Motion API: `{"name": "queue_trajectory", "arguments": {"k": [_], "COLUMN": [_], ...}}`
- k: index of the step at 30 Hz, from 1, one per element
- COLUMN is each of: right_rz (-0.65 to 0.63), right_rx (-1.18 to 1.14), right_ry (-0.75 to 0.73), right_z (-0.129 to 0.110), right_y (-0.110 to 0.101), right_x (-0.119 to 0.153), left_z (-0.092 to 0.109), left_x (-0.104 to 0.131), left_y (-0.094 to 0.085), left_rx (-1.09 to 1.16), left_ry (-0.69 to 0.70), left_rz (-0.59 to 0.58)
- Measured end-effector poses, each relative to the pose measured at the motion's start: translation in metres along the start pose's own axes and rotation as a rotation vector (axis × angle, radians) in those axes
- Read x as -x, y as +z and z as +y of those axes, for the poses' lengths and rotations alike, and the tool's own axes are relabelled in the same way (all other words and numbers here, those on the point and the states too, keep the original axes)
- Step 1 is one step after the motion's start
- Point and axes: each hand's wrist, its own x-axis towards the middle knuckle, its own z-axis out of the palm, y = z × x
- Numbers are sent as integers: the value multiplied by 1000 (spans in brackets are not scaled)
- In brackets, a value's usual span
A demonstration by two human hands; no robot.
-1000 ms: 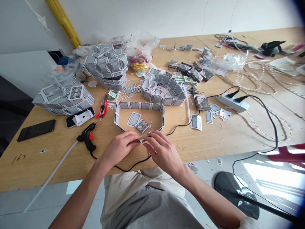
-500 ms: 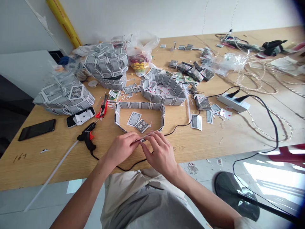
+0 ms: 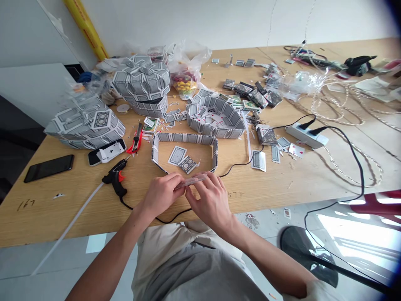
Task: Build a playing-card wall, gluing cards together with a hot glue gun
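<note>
A thin playing card (image 3: 193, 180), tilted and seen nearly edge-on, is pinched between both my hands at the near side of the table. My left hand (image 3: 164, 193) grips its left end with bent fingers. At the other end, my right hand (image 3: 210, 196) has its fingers behind the card and its thumb in front; the fingers partly cover it. Just beyond stands a low frame wall (image 3: 184, 138) made of patterned cards, its near side partly hidden by my hands. Two loose cards lie inside it, a patterned card (image 3: 177, 155) and a darker card (image 3: 187, 164).
A glue gun (image 3: 116, 177) lies left of my hands, its cord running under them. Behind it are a red cutter (image 3: 135, 140) and a phone (image 3: 49, 168). Card-built boxes (image 3: 140, 83) and a card-walled tray (image 3: 216, 130) stand farther back. A power strip (image 3: 307, 134) sits right.
The card between my hands has turned so that more of its face shows. My fingers have shifted slightly; the things on the table stay in place.
</note>
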Motion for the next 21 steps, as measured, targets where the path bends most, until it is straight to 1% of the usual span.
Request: {"name": "queue_trajectory", "arguments": {"k": [14, 21], "right_rz": [33, 40], "right_rx": [17, 32], "right_ry": [43, 46], "right_z": [-4, -4], "right_y": [7, 9], "right_x": [0, 1], "left_z": [-2, -3], "left_x": [0, 1], "left_y": [3, 4], "left_rx": [32, 36], "left_ry": [-23, -2], "left_rz": [10, 22]}}
